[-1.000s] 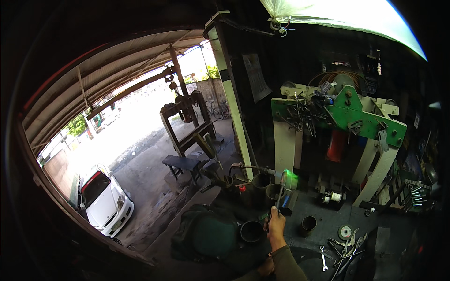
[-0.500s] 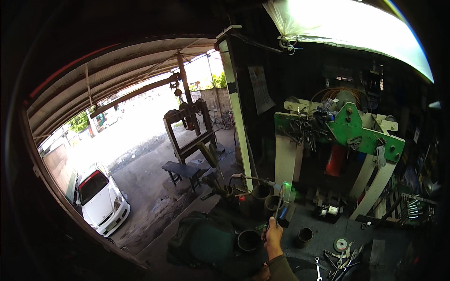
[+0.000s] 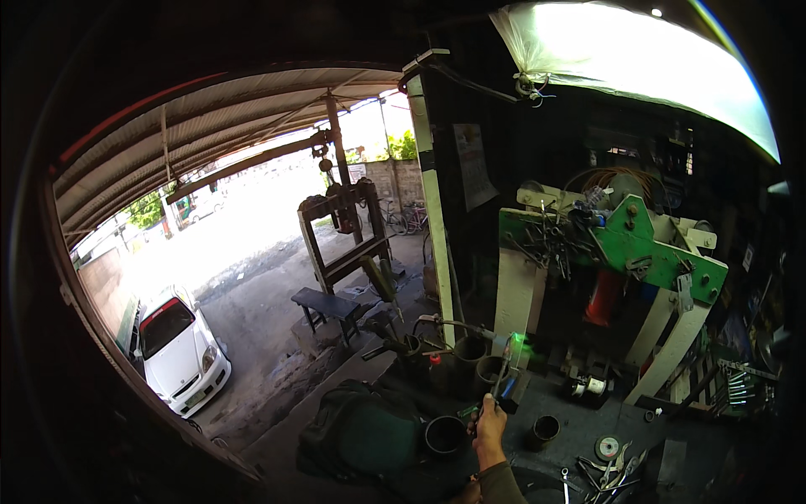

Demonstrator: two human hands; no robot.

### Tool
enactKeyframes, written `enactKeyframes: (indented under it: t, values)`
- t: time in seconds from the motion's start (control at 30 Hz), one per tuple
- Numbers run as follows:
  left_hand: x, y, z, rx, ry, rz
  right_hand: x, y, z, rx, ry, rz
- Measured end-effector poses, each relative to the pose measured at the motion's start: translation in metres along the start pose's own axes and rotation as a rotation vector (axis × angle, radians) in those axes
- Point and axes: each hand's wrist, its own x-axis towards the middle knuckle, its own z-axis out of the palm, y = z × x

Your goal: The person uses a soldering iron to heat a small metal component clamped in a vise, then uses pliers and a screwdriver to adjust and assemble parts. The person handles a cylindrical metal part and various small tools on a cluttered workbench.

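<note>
Low on the five o'clock side, the right hand [image 3: 489,428] wraps a slim dark tool [image 3: 502,372] that points to one o'clock, ending beside a green glow [image 3: 515,340]. Since a second ago that glow has shrunk while the grip held, so the work seems uninterrupted. A dark pot [image 3: 445,436] sits at that hand's nine o'clock, a smaller pot [image 3: 546,431] at three. What seems the left hand [image 3: 468,492] barely shows; its state I cannot tell.

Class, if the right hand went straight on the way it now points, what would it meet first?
Probably the cream upright ahead of the held tool, though depth is unclear: the dark block beside that line might come first.
</note>
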Motion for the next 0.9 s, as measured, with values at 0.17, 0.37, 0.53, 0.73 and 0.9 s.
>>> enactKeyframes:
  t: [0.17,0.37,0.53,0.73,0.9]
  values:
    - [0.000,-0.001,-0.002,-0.012,-0.014,-0.008,0.001,0.002,0.001,-0.009,0.002,-0.002]
    - [-0.001,0.001,-0.003,-0.014,-0.019,-0.010,0.005,0.005,0.000,-0.001,0.014,0.008]
    - [-0.002,0.001,-0.001,-0.030,-0.037,-0.012,0.006,0.006,0.000,0.017,0.008,-0.003]
    - [-0.001,0.000,0.001,-0.048,-0.061,-0.011,0.008,0.008,0.001,0.011,0.024,-0.024]
    - [-0.001,0.000,0.002,-0.058,-0.083,-0.004,0.012,0.011,0.001,-0.020,0.051,0.008]
